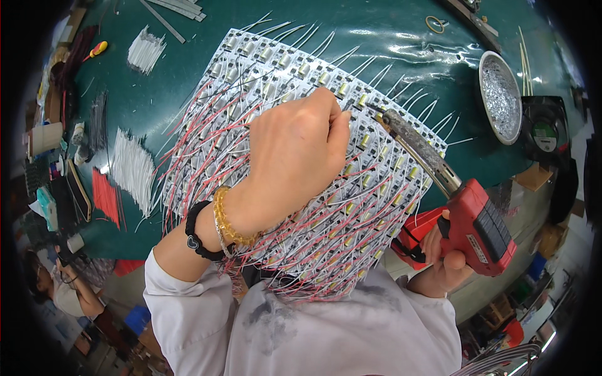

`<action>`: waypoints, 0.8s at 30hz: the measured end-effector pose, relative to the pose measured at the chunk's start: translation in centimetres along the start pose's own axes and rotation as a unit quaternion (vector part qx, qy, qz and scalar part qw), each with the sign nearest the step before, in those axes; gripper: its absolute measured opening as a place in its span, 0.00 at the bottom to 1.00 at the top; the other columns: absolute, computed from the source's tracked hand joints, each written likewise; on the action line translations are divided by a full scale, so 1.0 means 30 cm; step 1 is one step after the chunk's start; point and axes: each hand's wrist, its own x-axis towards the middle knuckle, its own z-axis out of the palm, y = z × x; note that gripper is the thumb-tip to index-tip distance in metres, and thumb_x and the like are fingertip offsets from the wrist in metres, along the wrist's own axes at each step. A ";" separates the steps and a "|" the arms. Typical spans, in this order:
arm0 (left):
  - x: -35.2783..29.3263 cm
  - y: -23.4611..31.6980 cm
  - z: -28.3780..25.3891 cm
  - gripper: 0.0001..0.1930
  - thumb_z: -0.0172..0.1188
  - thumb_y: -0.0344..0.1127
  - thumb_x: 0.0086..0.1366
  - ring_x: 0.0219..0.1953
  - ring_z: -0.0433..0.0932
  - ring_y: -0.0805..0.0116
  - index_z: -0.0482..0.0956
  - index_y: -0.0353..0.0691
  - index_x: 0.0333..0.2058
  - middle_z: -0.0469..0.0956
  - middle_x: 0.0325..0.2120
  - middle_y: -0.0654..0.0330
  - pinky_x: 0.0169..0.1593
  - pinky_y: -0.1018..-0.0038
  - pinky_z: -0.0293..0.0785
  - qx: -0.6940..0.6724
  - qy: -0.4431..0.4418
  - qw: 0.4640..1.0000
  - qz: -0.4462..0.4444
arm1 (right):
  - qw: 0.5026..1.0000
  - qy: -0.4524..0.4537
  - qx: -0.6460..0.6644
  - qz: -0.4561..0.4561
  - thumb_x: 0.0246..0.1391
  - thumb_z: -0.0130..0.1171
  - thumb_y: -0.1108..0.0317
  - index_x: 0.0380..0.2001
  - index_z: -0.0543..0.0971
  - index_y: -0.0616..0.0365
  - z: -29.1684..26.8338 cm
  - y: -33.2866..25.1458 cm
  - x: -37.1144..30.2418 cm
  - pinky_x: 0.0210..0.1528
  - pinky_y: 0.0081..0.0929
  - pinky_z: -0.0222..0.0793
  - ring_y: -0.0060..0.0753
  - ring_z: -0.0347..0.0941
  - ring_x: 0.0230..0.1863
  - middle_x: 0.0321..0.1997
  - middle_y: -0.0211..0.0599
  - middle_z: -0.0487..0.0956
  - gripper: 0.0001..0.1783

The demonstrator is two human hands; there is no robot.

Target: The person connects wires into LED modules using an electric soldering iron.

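Note:
A large panel of white circuit boards (401, 166) lies in front of me, with rows of small yellowish parts and many thin red and white wires. Over its middle is my left hand (298, 147), its fingers closed in a pinch near the upper boards. What the fingertips hold is hidden. My right hand (439, 257) grips a red soldering gun (480, 229) by its handle at the panel's right side. The gun's metal barrel (426, 153) points up and left, its dark tip at the boards just right of my left fingertips.
Bundles of white wires (133, 169), red wires (105, 195) and dark wires (98, 122) lie at the left. A bowl with a silvery, crumpled-looking inside (501, 97) stands at the right beside a black device (545, 128). A screwdriver (97, 49) lies far left. Another person (69, 288) sits lower left.

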 end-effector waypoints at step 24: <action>-0.021 0.046 0.036 0.09 0.55 0.31 0.57 0.17 0.72 0.56 0.66 0.37 0.21 0.71 0.15 0.55 0.19 0.64 0.65 0.024 -0.028 0.997 0.062 | 1.000 -0.006 0.004 0.009 0.42 0.63 0.41 0.43 0.68 0.73 -0.110 0.028 -0.030 0.14 0.15 0.54 0.17 0.59 0.10 0.14 0.28 0.67 0.42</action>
